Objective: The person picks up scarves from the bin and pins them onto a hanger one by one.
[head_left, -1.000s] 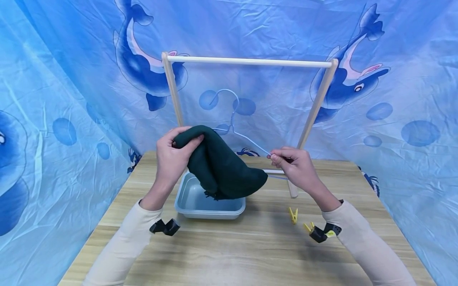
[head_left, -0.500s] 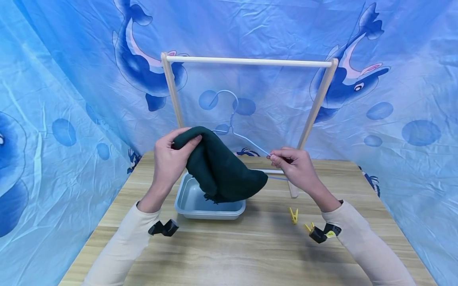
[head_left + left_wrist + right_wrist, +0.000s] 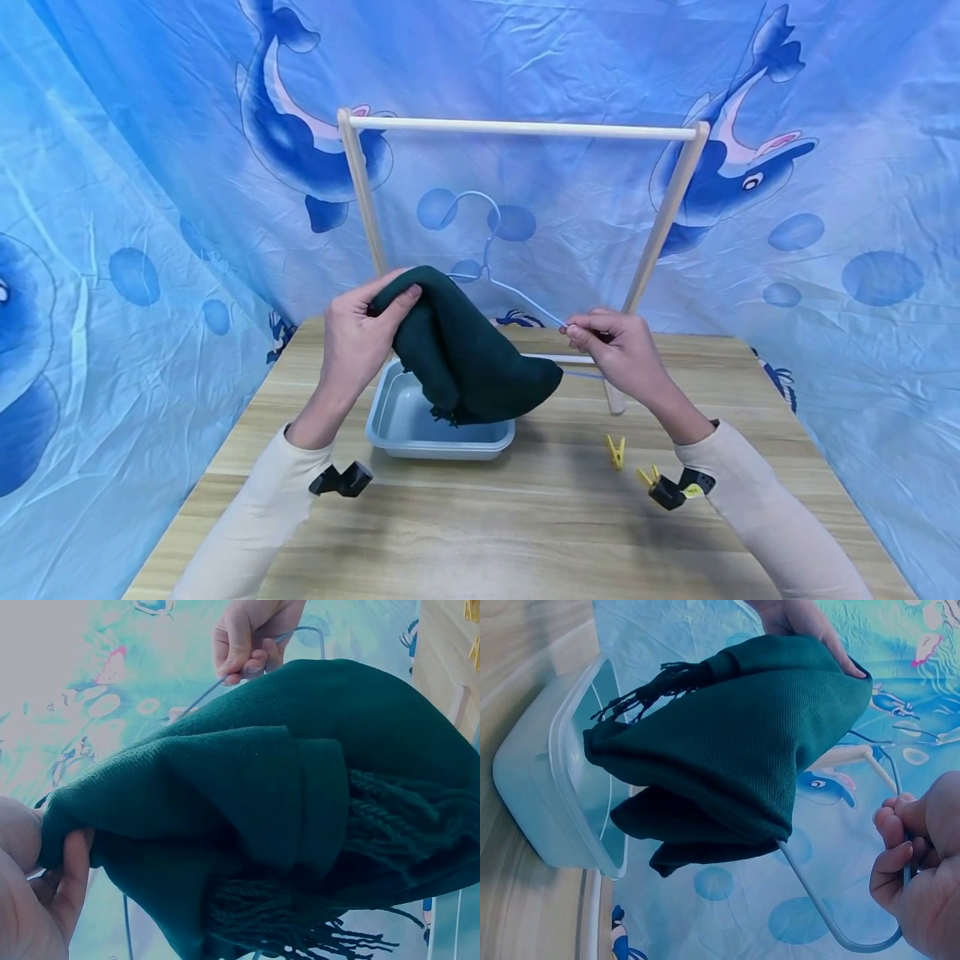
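A dark green fringed scarf (image 3: pixel 480 358) hangs folded over a thin light-blue clothes hanger (image 3: pixel 517 292), whose hook points up. My left hand (image 3: pixel 356 333) pinches the scarf's upper left end, thumb in front. That end of the hanger is covered by cloth. With thumb and fingers, my right hand (image 3: pixel 618 346) grips the hanger's right end. In the right wrist view the hanger's lower bar (image 3: pixel 806 885) comes out of the scarf's fold. Fringe (image 3: pixel 409 817) dangles from the scarf's edges in the left wrist view.
A light-blue basin (image 3: pixel 442 452) stands on the wooden table (image 3: pixel 480 533) beneath the scarf. Behind is a wooden rack with a white top bar (image 3: pixel 525 128). Yellow clothespins (image 3: pixel 617 452) lie at the right, one partly behind the right wrist camera (image 3: pixel 666 493).
The scarf's upper left end has shifted slightly right, and my left fingers sit a little differently on it. My right hand and the hanger have hardly moved.
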A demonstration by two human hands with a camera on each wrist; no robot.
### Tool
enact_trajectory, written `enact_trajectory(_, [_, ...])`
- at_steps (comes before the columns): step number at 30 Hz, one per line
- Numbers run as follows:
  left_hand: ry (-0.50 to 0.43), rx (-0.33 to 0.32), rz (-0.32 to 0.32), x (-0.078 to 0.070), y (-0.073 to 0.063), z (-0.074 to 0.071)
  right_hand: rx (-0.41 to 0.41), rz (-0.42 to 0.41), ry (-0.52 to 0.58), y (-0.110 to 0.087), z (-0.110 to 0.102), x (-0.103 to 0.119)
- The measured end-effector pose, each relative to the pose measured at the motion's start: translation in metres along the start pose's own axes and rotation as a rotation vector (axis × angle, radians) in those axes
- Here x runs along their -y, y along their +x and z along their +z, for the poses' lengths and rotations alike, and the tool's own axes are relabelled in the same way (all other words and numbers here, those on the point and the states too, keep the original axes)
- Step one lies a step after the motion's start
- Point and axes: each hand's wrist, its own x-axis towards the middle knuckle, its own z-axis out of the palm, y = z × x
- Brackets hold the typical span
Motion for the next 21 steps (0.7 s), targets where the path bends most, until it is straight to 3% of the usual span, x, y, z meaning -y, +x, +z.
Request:
enact_trajectory(8, [0.018, 0.031, 0.012, -0.007, -0.004, -0.001, 0.009, 0.024, -0.007, 0.0, 0.002, -0.001])
enact_trajectory(15, [-0.056, 0.061, 0.033, -0.012, -0.003, 0.002, 0.019, 0.04, -0.008, 0.001, 0.004, -0.001])
enact_trajectory(21, [-0.088, 0.086, 0.096, -0.015, 0.001, 0.006, 0.036, 0.056, -0.003, 0.001, 0.007, -0.004])
